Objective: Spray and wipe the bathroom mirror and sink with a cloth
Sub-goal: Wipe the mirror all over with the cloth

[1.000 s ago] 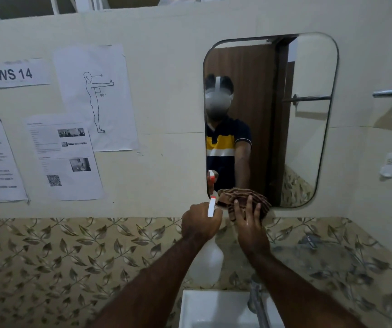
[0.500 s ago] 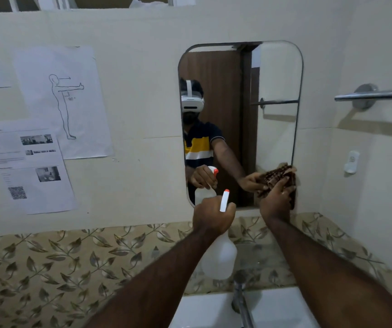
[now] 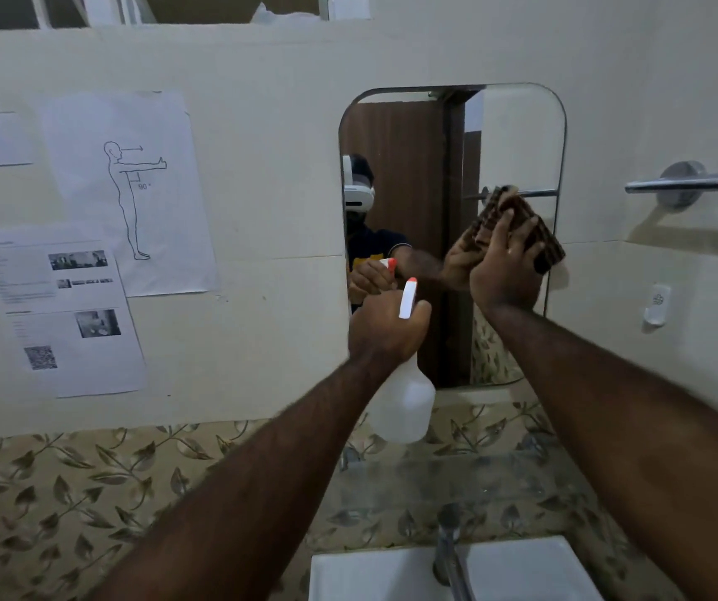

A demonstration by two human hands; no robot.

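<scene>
A rounded wall mirror [image 3: 517,136] hangs above a white sink [image 3: 374,574]. My right hand [image 3: 504,266] presses a brown patterned cloth [image 3: 539,242] flat against the mirror's right side, about mid-height. My left hand [image 3: 385,325] is closed around the neck of a white spray bottle [image 3: 404,405] with an orange-tipped trigger, held in front of the mirror's lower left part. The bottle hangs upright, clear of the glass. Both hands and a person wearing a headset are reflected in the mirror.
A chrome tap [image 3: 448,553] rises at the sink's back edge. A metal towel bar [image 3: 691,184] and a small white hook [image 3: 656,303] sit on the wall to the right. Printed sheets [image 3: 123,188] are taped to the wall on the left, above leaf-patterned tiles [image 3: 66,492].
My right hand has carried the cloth from the mirror's bottom edge over to the right and then up to mid-height. My left hand keeps its grip on the bottle.
</scene>
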